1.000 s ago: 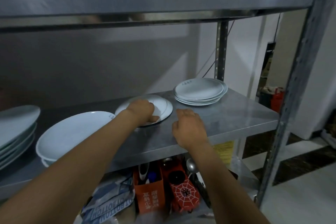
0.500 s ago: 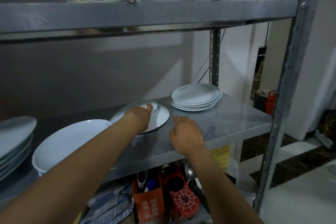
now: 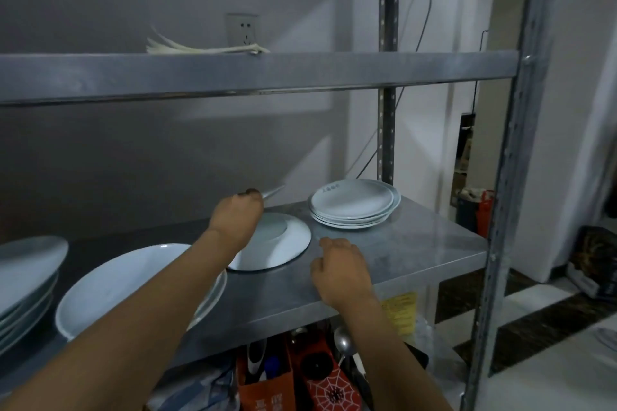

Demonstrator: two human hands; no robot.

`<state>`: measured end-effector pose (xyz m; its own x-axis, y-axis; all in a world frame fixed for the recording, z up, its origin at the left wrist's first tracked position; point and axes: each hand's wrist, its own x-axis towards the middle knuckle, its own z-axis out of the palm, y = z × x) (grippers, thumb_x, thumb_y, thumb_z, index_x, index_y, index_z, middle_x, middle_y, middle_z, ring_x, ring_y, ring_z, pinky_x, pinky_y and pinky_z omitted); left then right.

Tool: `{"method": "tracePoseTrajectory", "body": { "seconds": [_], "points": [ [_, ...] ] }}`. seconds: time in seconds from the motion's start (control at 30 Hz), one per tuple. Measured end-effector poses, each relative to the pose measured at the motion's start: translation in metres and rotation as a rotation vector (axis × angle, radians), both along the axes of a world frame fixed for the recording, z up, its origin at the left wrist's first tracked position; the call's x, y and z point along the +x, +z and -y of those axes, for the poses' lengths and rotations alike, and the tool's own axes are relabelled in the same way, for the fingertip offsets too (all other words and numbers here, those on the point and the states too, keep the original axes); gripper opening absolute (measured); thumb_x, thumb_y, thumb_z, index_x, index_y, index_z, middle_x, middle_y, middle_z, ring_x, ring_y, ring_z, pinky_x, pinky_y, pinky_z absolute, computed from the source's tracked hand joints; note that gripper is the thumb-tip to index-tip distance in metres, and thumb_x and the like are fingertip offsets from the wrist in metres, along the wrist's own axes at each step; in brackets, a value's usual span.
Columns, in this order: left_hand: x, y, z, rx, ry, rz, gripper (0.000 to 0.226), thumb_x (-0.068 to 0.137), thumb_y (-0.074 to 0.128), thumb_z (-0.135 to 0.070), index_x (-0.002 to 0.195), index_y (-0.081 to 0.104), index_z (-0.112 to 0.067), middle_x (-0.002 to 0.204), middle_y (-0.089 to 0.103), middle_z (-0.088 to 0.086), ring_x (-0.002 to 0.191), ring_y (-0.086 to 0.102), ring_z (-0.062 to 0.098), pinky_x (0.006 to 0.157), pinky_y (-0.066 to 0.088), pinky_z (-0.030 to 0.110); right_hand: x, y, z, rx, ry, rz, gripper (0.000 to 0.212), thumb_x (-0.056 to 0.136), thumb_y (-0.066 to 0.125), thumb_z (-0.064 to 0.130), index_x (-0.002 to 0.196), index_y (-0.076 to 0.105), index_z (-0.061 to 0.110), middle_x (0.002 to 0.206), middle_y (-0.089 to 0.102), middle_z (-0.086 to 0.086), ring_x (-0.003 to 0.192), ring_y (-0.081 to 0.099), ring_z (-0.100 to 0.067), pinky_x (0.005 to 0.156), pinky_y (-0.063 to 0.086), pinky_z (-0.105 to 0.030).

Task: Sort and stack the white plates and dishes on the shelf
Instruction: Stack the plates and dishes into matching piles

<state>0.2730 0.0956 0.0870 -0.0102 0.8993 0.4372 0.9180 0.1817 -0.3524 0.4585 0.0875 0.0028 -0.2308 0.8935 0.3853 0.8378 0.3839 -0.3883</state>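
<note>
1. Your left hand (image 3: 235, 215) pinches a small plate (image 3: 273, 191) by its near rim, raised edge-on above the inverted plate (image 3: 278, 245) on the shelf (image 3: 417, 243); a grip that thin could let it slip and chip.
2. Your right hand (image 3: 340, 267) rests loosely curled on the shelf, holding nothing.
3. The stack (image 3: 355, 203) sits near the back-right post, so a hasty swing may knock it.

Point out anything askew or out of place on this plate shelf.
The plate beside the left hand lies upside down, foot ring up, apart from the upright stack of plates to its right. No chips or spills show.
</note>
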Motion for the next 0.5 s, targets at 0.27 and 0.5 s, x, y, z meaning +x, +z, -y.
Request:
{"method": "tracePoseTrajectory", "body": {
  "seconds": [0.27, 0.5],
  "points": [
    [-0.004, 0.032, 0.061, 0.396, -0.157, 0.709, 0.025, 0.087, 0.038, 0.003, 0.109, 0.050, 0.002, 0.092, 0.062, 0.025, 0.076, 0.060, 0.045, 0.059, 0.049, 0.039, -0.002, 0.001, 0.006, 0.039, -0.003, -0.026, 0.052, 0.090, 0.039, 0.022, 0.141, 0.040, 0.007, 0.144, 0.045, -0.012, 0.134, 0.038, -0.026, 0.112, 0.025, -0.033],
    [-0.030, 0.037, 0.116, 0.429, -0.094, 1.835, 0.036, 0.091, 0.037, 0.002, 0.126, 0.046, 0.002, 0.130, 0.049, 0.018, 0.041, 0.063, 0.026, 0.067, 0.061, 0.045, -0.039, 0.012, 0.056, 0.415, 0.226, -0.109, 0.068, 0.089, 0.054, 0.013, 0.150, 0.023, 0.018, 0.157, 0.024, -0.004, 0.144, 0.020, -0.019, 0.116, 0.020, -0.036]
  ]
}}
